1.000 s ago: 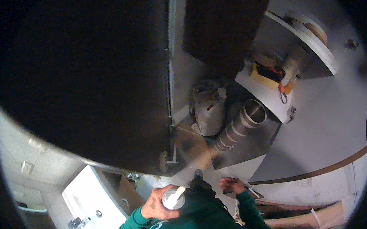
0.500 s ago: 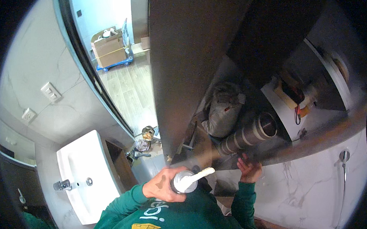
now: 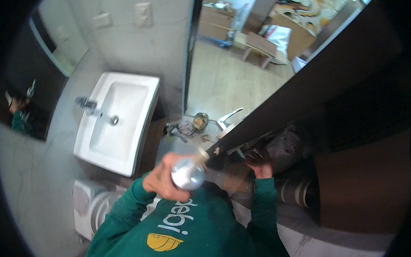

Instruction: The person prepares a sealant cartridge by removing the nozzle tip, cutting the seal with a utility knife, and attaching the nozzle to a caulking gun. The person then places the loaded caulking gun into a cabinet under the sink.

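Observation:
My left hand (image 3: 162, 177) is closed round a canister (image 3: 187, 174) with a round silvery end and a pale nozzle (image 3: 200, 156) that points up and to the right. Motion blurs the canister, and its exact kind does not show. On the right, my right hand (image 3: 258, 165) has its fingers spread and holds nothing visible. It is close to the lower part of the dark door (image 3: 279, 101); whether it touches the door I cannot tell. A lever handle (image 3: 228, 118) sticks out on the door's far side.
A white washbasin (image 3: 144, 122) with a tap (image 3: 85, 103) stands at left, above a toilet (image 3: 104, 211). Scraps and a roll of tape (image 3: 200, 121) lie by the doorway. A ribbed dark tube (image 3: 296, 191) and grey bag (image 3: 284, 145) are at right. Beyond stands a low bench (image 3: 261, 43).
My view has swung round, bringing the toilet, bench and lever handle into sight. The canister stays in my left hand. My right hand now appears nearer the door, its fingers still spread.

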`<action>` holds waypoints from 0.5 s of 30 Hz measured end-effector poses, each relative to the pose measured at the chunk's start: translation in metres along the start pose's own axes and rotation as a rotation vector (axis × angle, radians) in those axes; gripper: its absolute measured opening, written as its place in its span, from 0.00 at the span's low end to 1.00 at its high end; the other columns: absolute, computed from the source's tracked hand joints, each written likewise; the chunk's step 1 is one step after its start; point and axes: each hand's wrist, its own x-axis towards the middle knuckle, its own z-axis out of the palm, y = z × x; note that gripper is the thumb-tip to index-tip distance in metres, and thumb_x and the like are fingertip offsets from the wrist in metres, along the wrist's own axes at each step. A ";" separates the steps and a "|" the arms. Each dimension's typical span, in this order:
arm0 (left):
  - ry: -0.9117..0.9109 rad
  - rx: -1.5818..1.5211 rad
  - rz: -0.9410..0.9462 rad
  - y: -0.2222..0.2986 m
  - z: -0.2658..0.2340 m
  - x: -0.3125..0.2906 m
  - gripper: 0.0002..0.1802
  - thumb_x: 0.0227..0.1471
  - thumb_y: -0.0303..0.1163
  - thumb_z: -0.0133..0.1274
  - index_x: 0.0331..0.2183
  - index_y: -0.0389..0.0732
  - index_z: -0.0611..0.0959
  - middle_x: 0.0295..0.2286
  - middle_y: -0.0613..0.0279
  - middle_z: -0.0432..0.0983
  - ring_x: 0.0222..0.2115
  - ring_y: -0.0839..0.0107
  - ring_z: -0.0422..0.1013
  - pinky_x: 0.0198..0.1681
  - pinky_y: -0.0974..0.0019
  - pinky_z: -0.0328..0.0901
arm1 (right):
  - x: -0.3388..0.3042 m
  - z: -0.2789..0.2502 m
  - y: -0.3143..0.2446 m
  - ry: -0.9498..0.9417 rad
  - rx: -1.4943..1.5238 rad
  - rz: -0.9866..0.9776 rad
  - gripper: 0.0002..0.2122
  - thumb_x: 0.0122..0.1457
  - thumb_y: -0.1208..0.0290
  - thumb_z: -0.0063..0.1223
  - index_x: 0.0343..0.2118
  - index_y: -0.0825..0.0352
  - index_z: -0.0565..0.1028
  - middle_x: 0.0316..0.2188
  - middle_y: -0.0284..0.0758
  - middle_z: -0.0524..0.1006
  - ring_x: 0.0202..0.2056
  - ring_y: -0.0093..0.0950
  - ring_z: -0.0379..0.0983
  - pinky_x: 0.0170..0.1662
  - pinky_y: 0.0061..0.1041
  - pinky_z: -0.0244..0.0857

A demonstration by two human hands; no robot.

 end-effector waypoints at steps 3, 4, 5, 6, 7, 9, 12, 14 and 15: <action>0.408 -0.050 -0.212 0.009 0.011 -0.029 0.33 0.27 0.22 0.66 0.43 0.29 0.77 0.24 0.55 0.80 0.24 0.67 0.78 0.29 0.65 0.74 | 0.023 0.041 0.017 -0.071 0.043 -0.030 0.19 0.69 0.55 0.44 0.57 0.59 0.72 0.49 0.36 0.77 0.51 0.37 0.74 0.43 0.50 0.77; 0.558 -0.094 -0.253 0.012 0.017 -0.038 0.31 0.29 0.21 0.64 0.42 0.29 0.77 0.24 0.56 0.79 0.24 0.67 0.77 0.29 0.65 0.74 | 0.026 0.050 0.021 0.001 -0.039 -0.016 0.18 0.69 0.56 0.45 0.56 0.59 0.73 0.49 0.36 0.77 0.50 0.37 0.74 0.42 0.50 0.77; 0.664 -0.068 -0.267 0.012 0.021 -0.044 0.30 0.29 0.21 0.64 0.41 0.29 0.77 0.23 0.56 0.78 0.24 0.67 0.77 0.29 0.65 0.74 | 0.028 0.054 0.020 0.021 -0.116 -0.012 0.17 0.69 0.57 0.46 0.54 0.60 0.74 0.49 0.36 0.77 0.50 0.37 0.74 0.41 0.49 0.78; 0.767 -0.043 -0.276 0.013 0.025 -0.049 0.29 0.29 0.22 0.64 0.40 0.29 0.77 0.22 0.56 0.78 0.23 0.67 0.77 0.28 0.64 0.73 | 0.031 0.059 0.022 0.078 -0.223 -0.020 0.16 0.68 0.58 0.47 0.53 0.60 0.75 0.49 0.36 0.77 0.49 0.36 0.74 0.41 0.48 0.78; 0.853 0.008 -0.290 0.013 0.033 -0.056 0.27 0.30 0.23 0.63 0.39 0.29 0.77 0.22 0.56 0.77 0.22 0.67 0.75 0.28 0.64 0.73 | 0.031 0.058 0.024 0.090 -0.179 0.002 0.14 0.67 0.62 0.49 0.50 0.62 0.76 0.47 0.36 0.77 0.44 0.35 0.76 0.37 0.43 0.79; 0.947 0.067 -0.330 0.015 0.044 -0.066 0.23 0.33 0.25 0.64 0.37 0.29 0.79 0.22 0.58 0.78 0.22 0.69 0.76 0.30 0.66 0.72 | 0.033 0.055 0.028 0.072 -0.235 -0.026 0.13 0.66 0.62 0.50 0.49 0.62 0.76 0.46 0.36 0.77 0.40 0.33 0.78 0.34 0.38 0.79; 1.083 0.098 -0.354 0.016 0.058 -0.077 0.18 0.37 0.25 0.64 0.34 0.30 0.80 0.22 0.59 0.79 0.22 0.70 0.76 0.31 0.67 0.71 | 0.035 0.046 0.032 0.116 -0.313 -0.033 0.15 0.65 0.60 0.50 0.49 0.62 0.75 0.43 0.35 0.77 0.35 0.30 0.78 0.30 0.32 0.80; 1.164 0.104 -0.351 0.018 0.063 -0.081 0.17 0.38 0.24 0.63 0.34 0.30 0.80 0.22 0.59 0.79 0.22 0.69 0.76 0.29 0.66 0.72 | 0.037 0.043 0.031 0.092 -0.349 -0.022 0.16 0.65 0.58 0.51 0.50 0.62 0.75 0.43 0.35 0.77 0.36 0.30 0.78 0.30 0.32 0.80; 1.196 0.105 -0.349 0.021 0.065 -0.084 0.16 0.38 0.24 0.63 0.34 0.30 0.80 0.22 0.58 0.79 0.22 0.69 0.77 0.29 0.66 0.72 | 0.036 0.041 0.030 0.109 -0.325 -0.004 0.16 0.65 0.58 0.51 0.50 0.62 0.75 0.43 0.35 0.77 0.37 0.30 0.78 0.31 0.32 0.80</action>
